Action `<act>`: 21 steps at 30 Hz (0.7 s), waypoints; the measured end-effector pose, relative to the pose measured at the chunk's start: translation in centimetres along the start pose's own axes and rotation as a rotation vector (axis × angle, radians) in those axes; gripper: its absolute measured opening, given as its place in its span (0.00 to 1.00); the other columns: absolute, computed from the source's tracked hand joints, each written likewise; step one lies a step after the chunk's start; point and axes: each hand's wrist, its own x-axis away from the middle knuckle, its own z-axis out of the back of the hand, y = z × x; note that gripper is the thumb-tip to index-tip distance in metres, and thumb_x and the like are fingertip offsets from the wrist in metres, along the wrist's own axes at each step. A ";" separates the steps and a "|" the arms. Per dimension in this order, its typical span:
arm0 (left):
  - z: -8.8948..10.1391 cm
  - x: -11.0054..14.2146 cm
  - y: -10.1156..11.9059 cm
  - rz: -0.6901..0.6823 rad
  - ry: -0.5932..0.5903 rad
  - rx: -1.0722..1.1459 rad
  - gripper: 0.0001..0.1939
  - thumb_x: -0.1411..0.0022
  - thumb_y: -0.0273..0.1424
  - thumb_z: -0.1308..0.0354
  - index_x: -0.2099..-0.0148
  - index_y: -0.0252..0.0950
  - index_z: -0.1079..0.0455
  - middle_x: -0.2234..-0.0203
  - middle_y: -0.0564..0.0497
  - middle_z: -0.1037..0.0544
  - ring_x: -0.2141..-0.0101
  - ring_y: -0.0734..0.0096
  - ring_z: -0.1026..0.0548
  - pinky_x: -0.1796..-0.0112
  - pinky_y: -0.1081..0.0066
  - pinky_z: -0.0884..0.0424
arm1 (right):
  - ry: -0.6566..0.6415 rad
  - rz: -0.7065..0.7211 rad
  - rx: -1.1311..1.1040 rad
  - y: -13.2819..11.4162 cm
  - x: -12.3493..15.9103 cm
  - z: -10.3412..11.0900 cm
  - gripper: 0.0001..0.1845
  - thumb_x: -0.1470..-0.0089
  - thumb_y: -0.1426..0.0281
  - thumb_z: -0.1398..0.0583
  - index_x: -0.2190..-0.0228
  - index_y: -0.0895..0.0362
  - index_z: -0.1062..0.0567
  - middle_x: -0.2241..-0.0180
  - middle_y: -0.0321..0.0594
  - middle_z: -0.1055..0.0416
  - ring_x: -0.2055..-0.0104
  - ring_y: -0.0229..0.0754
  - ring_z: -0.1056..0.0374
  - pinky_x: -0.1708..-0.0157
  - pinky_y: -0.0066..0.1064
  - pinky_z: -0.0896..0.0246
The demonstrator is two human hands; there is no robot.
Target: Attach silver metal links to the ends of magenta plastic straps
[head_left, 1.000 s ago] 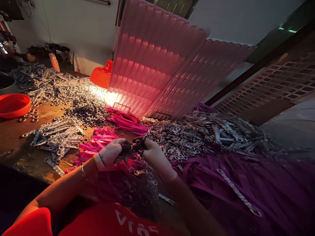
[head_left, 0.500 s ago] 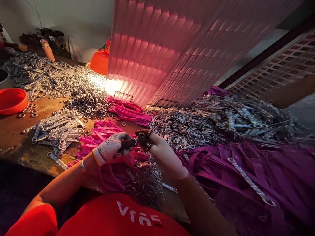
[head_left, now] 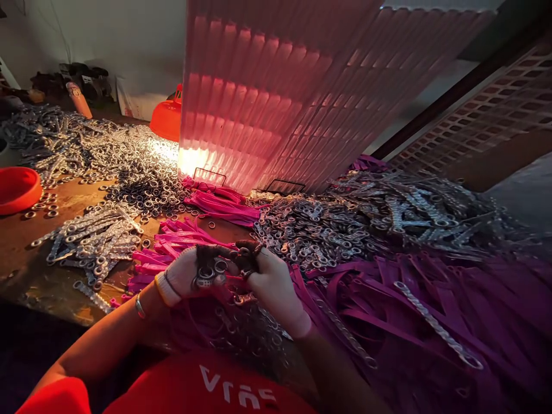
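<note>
My left hand (head_left: 183, 277), in a white glove with blackened fingers, curls around several metal rings (head_left: 211, 272) lying in its palm. Its fingertips touch those of my right hand (head_left: 273, 282), also gloved. The right hand's fingers are pinched together; what sits between them is too small and dark to make out. Beneath both hands lie pink straps (head_left: 172, 234) and a cluster of silver rings and links (head_left: 250, 330). One braided silver strip (head_left: 345, 330) lies on purple straps (head_left: 388, 299) close to my right forearm.
A corrugated translucent panel (head_left: 267, 103) stands behind the hands, with an orange lamp (head_left: 166, 119) lit beside it. Silver strips (head_left: 95, 236) lie left, loose rings (head_left: 149, 181) behind them. A large silver heap (head_left: 397, 207) is at right. An orange bowl (head_left: 19, 198) stands far left.
My left hand has turned, and the rings in its palm now show plainly. Both hands remain together at the fingertips. The view has shifted slightly, baring the braided strip beside my right forearm.
</note>
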 end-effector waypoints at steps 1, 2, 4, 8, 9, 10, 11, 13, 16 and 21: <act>0.0 0.0 0.0 -0.011 0.001 -0.007 0.15 0.55 0.22 0.33 0.61 0.32 0.26 0.72 0.50 0.22 0.73 0.75 0.27 0.71 0.77 0.32 | 0.004 0.006 0.025 -0.1 0.1 0.0 0.23 0.55 0.79 0.44 0.56 0.55 0.24 0.59 0.42 0.24 0.56 0.46 0.30 0.53 0.38 0.37; -0.1 -0.1 -0.1 -0.016 -0.001 -0.009 0.13 0.53 0.25 0.33 0.62 0.32 0.27 0.73 0.51 0.23 0.76 0.77 0.28 0.74 0.78 0.34 | 0.000 0.008 0.040 -0.1 0.1 0.1 0.23 0.55 0.79 0.45 0.56 0.55 0.24 0.60 0.42 0.24 0.57 0.46 0.30 0.54 0.38 0.37; -0.2 -0.3 -0.3 -0.004 -0.002 -0.004 0.10 0.47 0.33 0.36 0.64 0.33 0.29 0.77 0.53 0.26 0.83 0.82 0.35 0.83 0.80 0.44 | -0.019 0.020 0.054 -0.2 0.3 0.2 0.22 0.52 0.78 0.46 0.56 0.55 0.24 0.60 0.42 0.24 0.57 0.46 0.30 0.55 0.37 0.36; 0.0 -0.7 -0.7 0.058 -0.064 -0.003 0.14 0.44 0.39 0.38 0.68 0.32 0.32 0.81 0.56 0.32 0.87 0.86 0.44 0.87 0.80 0.55 | -0.099 0.238 0.134 -0.1 0.1 1.0 0.26 0.46 0.77 0.48 0.46 0.53 0.30 0.51 0.45 0.29 0.49 0.47 0.34 0.50 0.40 0.39; 0.1 -0.8 -0.8 0.091 -0.084 -0.008 0.13 0.45 0.38 0.37 0.68 0.32 0.32 0.82 0.56 0.32 0.87 0.86 0.44 0.87 0.80 0.54 | -0.148 0.307 0.178 -0.1 0.0 1.2 0.28 0.48 0.78 0.48 0.45 0.54 0.32 0.49 0.46 0.31 0.48 0.48 0.35 0.49 0.40 0.40; 0.2 -0.8 -0.9 0.126 -0.095 -0.014 0.12 0.46 0.37 0.38 0.68 0.32 0.32 0.82 0.56 0.33 0.87 0.86 0.44 0.86 0.80 0.53 | -0.209 0.362 0.236 -0.1 -0.2 1.5 0.30 0.50 0.79 0.46 0.45 0.54 0.32 0.49 0.47 0.32 0.48 0.48 0.36 0.49 0.40 0.40; 0.2 -0.8 -0.9 0.159 -0.096 -0.026 0.11 0.46 0.36 0.38 0.67 0.33 0.32 0.83 0.56 0.33 0.87 0.85 0.43 0.86 0.80 0.51 | -0.268 0.396 0.305 -0.1 -0.3 1.7 0.30 0.51 0.80 0.45 0.46 0.55 0.31 0.50 0.48 0.31 0.50 0.48 0.35 0.50 0.39 0.39; 0.2 -0.8 -0.9 0.189 -0.083 -0.069 0.09 0.47 0.34 0.40 0.67 0.33 0.32 0.84 0.57 0.33 0.87 0.84 0.42 0.85 0.80 0.49 | -0.333 0.406 0.468 -0.2 -0.6 2.1 0.24 0.54 0.79 0.43 0.53 0.58 0.26 0.56 0.49 0.29 0.56 0.49 0.34 0.56 0.37 0.39; -0.2 -0.3 0.0 0.065 -0.064 -0.229 0.09 0.44 0.35 0.44 0.71 0.34 0.34 0.85 0.57 0.35 0.87 0.84 0.44 0.85 0.79 0.50 | -0.290 0.387 0.694 -0.5 -1.0 2.8 0.12 0.55 0.77 0.43 0.66 0.60 0.24 0.66 0.49 0.28 0.65 0.47 0.35 0.65 0.35 0.45; -0.8 0.3 1.4 -0.087 -0.075 -0.428 0.07 0.45 0.32 0.41 0.71 0.33 0.32 0.80 0.55 0.31 0.82 0.83 0.38 0.82 0.80 0.46 | -0.345 0.398 0.738 -1.1 -1.0 3.6 0.05 0.57 0.74 0.44 0.77 0.56 0.28 0.78 0.41 0.31 0.76 0.40 0.42 0.73 0.33 0.58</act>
